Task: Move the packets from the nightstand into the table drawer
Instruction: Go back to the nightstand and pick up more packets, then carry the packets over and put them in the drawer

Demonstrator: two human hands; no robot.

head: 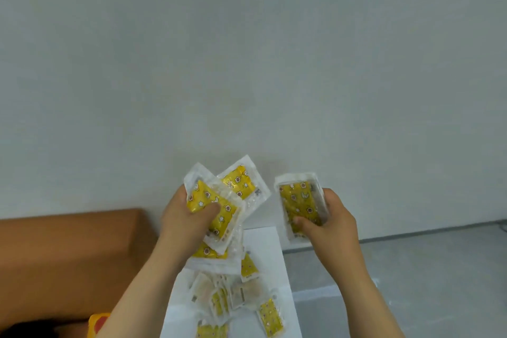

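My left hand (181, 217) grips a fanned bunch of yellow patterned packets in clear wrappers (233, 189), held up above the white nightstand top (269, 244). My right hand (329, 219) grips a neat stack of the same packets (299, 200), thumb across the front. Both bunches are raised in front of the wall. Several more packets (241, 299) lie in a loose heap on the nightstand below my hands. No table drawer is in view.
A brown headboard or bed frame (68, 250) stands to the left of the nightstand. A pale wall (247, 63) fills the upper view. Grey floor (411, 269) lies to the right. An orange-yellow item (98, 322) peeks in at the bottom left.
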